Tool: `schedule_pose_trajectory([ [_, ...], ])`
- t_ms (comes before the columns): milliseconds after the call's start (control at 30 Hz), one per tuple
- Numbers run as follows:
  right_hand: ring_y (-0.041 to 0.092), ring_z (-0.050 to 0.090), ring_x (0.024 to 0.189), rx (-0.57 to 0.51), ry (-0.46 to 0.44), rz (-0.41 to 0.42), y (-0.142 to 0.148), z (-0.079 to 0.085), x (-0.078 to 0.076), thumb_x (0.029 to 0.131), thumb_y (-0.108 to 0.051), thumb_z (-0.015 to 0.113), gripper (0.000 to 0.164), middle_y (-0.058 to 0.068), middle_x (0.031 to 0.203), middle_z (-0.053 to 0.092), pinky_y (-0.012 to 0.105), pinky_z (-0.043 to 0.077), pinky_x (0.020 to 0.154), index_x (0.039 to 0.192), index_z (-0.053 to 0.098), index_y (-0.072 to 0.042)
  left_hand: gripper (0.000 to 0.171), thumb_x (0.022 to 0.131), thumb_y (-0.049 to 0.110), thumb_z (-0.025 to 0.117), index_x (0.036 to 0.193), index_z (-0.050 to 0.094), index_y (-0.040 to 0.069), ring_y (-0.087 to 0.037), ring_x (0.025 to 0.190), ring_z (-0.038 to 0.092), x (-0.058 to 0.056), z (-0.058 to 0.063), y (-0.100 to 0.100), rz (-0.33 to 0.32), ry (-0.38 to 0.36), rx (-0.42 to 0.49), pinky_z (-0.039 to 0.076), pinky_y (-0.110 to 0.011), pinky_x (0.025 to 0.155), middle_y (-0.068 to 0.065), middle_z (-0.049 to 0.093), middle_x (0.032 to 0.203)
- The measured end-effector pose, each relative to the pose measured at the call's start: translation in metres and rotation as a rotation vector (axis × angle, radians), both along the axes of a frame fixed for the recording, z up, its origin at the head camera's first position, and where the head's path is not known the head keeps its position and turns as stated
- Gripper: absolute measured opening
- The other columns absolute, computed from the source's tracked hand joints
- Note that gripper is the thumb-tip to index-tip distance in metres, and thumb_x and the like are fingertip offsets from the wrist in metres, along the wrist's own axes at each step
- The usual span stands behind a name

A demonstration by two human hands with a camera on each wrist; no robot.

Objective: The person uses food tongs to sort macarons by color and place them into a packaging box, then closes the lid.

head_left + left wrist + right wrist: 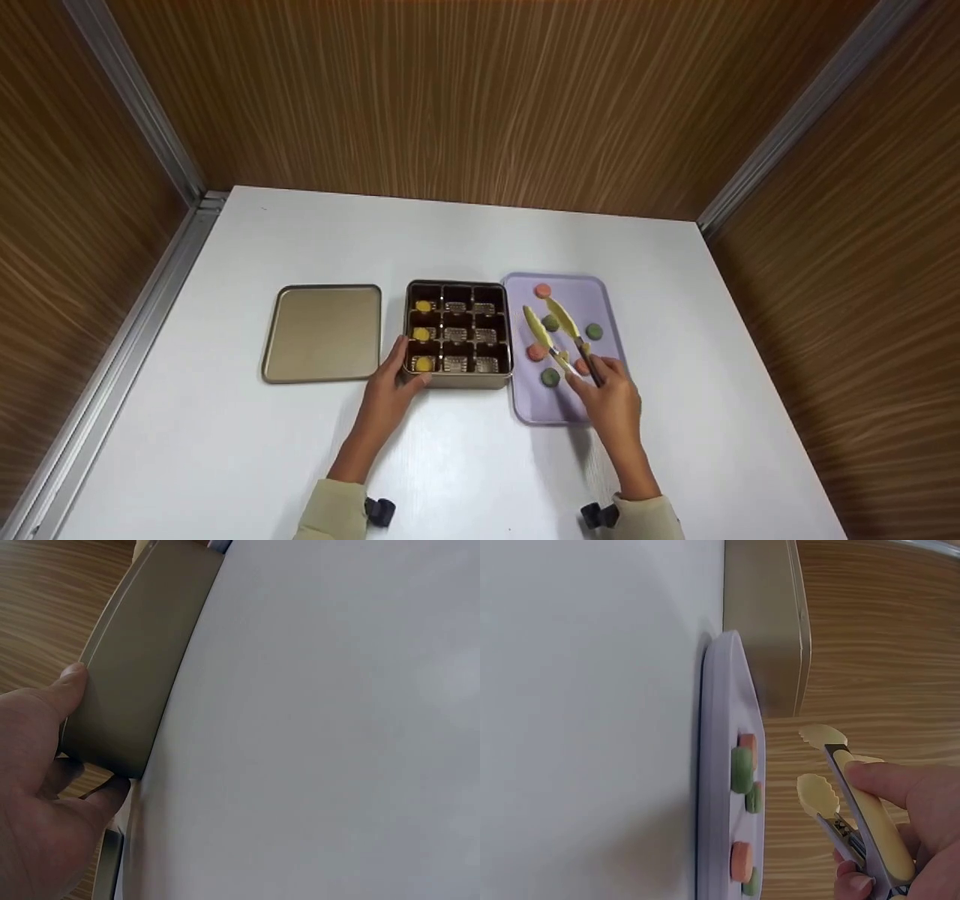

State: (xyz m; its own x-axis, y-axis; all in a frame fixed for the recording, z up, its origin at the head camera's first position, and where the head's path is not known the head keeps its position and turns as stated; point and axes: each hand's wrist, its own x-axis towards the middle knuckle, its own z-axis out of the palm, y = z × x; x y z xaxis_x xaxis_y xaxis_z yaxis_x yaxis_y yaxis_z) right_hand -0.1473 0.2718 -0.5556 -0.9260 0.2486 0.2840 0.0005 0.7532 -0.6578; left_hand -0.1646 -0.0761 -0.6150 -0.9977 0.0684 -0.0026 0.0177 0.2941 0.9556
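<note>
My left hand (386,394) grips the near left corner of a bronze-coloured square box (469,382), thumb on the front and fingers along the left side. A dark divider with nine compartments fills the box; a yellow round piece (423,364) sits in each left-column compartment. Food tongs (870,814) with cream, scalloped heads are held in my right hand (616,401). Their heads stand apart, with nothing between them, above a lilac tray (592,292). Small round pieces lie on that tray, some orange-pink (543,290), others green (550,377).
Left of the box lies a flat bronze lid (326,334) with a raised rim. The tray stands close against the box's right side. Wood-grain panels (450,97) enclose the white table (450,465) at the back and sides.
</note>
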Motion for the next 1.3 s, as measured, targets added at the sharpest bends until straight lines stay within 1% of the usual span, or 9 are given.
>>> schedule_pose_trajectory([
  [200,0.039,0.065,0.110,-0.001,-0.077,-0.040,0.012,-0.004,0.002,0.081,-0.021,0.085,0.051,0.019,0.118,0.067,0.054,0.051,0.094,0.124,0.071,0.002,0.086,0.094,0.043,0.070,0.162,0.021,0.024,-0.027,0.156,0.016,0.001,0.001,0.000,0.007,-0.010,0.022,0.022,-0.048,0.125,-0.002,0.017,0.170],
  [400,0.041,0.064,0.114,0.000,-0.117,-0.052,0.021,-0.010,0.003,0.083,-0.022,0.083,0.054,0.023,0.123,0.065,0.054,0.051,0.095,0.128,0.067,0.005,0.085,0.095,0.039,0.070,0.162,0.021,0.020,-0.028,0.155,0.016,-0.001,0.000,0.000,0.008,-0.001,0.018,0.022,-0.048,0.125,-0.004,0.017,0.169],
  [533,0.043,0.063,0.114,0.021,-0.141,-0.050,0.024,-0.014,0.004,0.084,-0.021,0.082,0.055,0.025,0.124,0.064,0.055,0.051,0.096,0.129,0.065,0.007,0.086,0.095,0.041,0.070,0.162,0.021,0.021,-0.027,0.154,0.020,0.000,0.001,0.000,0.010,-0.006,0.016,0.025,-0.048,0.124,-0.003,0.017,0.170],
  [767,0.045,0.063,0.113,0.042,-0.153,-0.046,0.025,-0.019,0.004,0.084,-0.021,0.082,0.055,0.026,0.123,0.064,0.057,0.051,0.094,0.127,0.065,0.008,0.086,0.095,0.040,0.070,0.162,0.021,0.022,-0.028,0.155,0.020,-0.001,0.001,0.000,0.009,-0.010,0.013,0.024,-0.049,0.124,-0.004,0.016,0.170],
  [800,0.044,0.063,0.113,0.039,-0.155,-0.046,0.025,-0.019,0.004,0.084,-0.021,0.082,0.055,0.026,0.123,0.064,0.057,0.051,0.094,0.127,0.066,0.008,0.086,0.095,0.039,0.070,0.162,0.021,0.022,-0.030,0.152,0.026,-0.001,0.001,0.000,0.010,-0.013,0.015,0.027,-0.049,0.122,-0.004,0.017,0.170],
  [900,0.044,0.064,0.113,0.033,-0.163,-0.043,0.025,-0.020,0.004,0.084,-0.020,0.082,0.054,0.025,0.123,0.064,0.057,0.051,0.092,0.127,0.066,0.007,0.085,0.095,0.037,0.071,0.162,0.021,0.021,-0.030,0.151,0.028,-0.001,0.000,0.000,0.013,-0.012,0.016,0.028,-0.049,0.122,-0.005,0.017,0.169],
  [1000,0.043,0.065,0.112,0.032,-0.166,-0.042,0.024,-0.021,0.004,0.084,-0.021,0.082,0.054,0.023,0.122,0.065,0.056,0.052,0.092,0.128,0.066,0.006,0.084,0.095,0.037,0.070,0.162,0.022,0.020,-0.030,0.153,0.024,0.000,0.001,0.000,0.010,-0.010,0.007,0.024,-0.049,0.124,-0.005,0.018,0.169],
  [1033,0.042,0.065,0.112,0.032,-0.167,-0.040,0.024,-0.021,0.004,0.084,-0.021,0.082,0.054,0.023,0.122,0.065,0.055,0.052,0.092,0.128,0.067,0.006,0.084,0.095,0.038,0.070,0.162,0.022,0.020,-0.028,0.155,0.017,0.000,0.001,0.000,0.009,-0.008,0.001,0.021,-0.048,0.125,-0.005,0.018,0.169],
  [1300,0.042,0.064,0.114,0.040,-0.187,-0.036,0.022,-0.020,0.005,0.085,-0.023,0.080,0.054,0.022,0.124,0.064,0.054,0.052,0.093,0.130,0.066,0.005,0.083,0.096,0.036,0.070,0.162,0.022,0.021,-0.027,0.156,0.016,0.000,0.002,0.001,0.011,-0.014,0.000,0.018,-0.047,0.126,-0.004,0.018,0.169],
])
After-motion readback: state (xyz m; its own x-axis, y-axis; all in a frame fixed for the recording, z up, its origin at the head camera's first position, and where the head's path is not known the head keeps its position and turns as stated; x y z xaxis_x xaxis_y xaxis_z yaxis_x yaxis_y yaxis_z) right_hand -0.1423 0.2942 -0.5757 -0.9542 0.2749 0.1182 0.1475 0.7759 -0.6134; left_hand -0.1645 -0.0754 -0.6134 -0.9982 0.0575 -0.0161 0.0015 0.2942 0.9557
